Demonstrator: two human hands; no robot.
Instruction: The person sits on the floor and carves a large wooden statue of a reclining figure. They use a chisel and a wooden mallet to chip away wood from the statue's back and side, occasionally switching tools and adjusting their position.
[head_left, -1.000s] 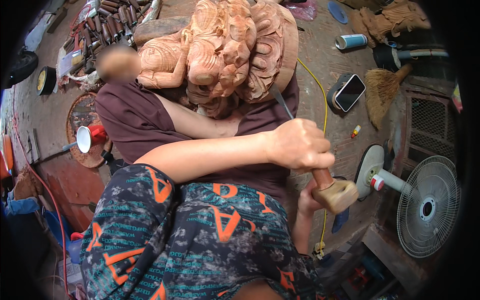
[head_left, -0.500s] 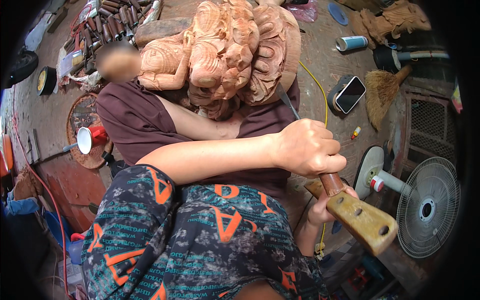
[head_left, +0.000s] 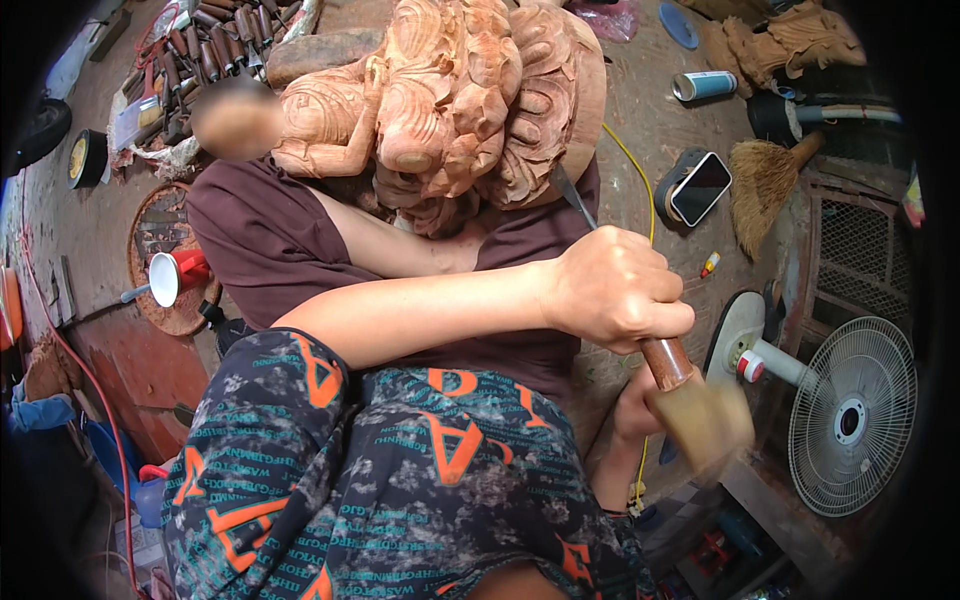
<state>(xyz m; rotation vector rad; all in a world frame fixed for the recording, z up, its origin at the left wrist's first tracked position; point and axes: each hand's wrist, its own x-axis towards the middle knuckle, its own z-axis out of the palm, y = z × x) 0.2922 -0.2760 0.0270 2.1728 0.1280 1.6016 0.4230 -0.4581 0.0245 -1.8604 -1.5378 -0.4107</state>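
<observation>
A carved reddish wooden figure (head_left: 440, 110) lies sideways across my crossed legs, its petal-shaped base to the right. My left hand (head_left: 620, 290) is wrapped round a chisel (head_left: 668, 366), its brown handle end sticking out below the fist. The chisel's steel blade slants up and left, its tip at the lower edge of the petal base. Just below the handle end is a yellowish wooden mallet (head_left: 705, 425), smeared by motion. My right hand (head_left: 636, 402) is closed on the mallet, partly hidden behind it.
Many wooden-handled carving tools (head_left: 225, 45) lie at the far left. A red-and-white cup (head_left: 172, 277) stands by a round tray (head_left: 145, 215). On the right are a phone (head_left: 702, 190), a straw broom (head_left: 762, 190), a spray can (head_left: 705, 86) and a fan (head_left: 852, 418). A yellow cord (head_left: 640, 175) crosses the floor.
The mallet has swung and turned, its near end shifting left, and it is now blurred. My right hand moved slightly with it. The left hand and chisel stay nearly in place.
</observation>
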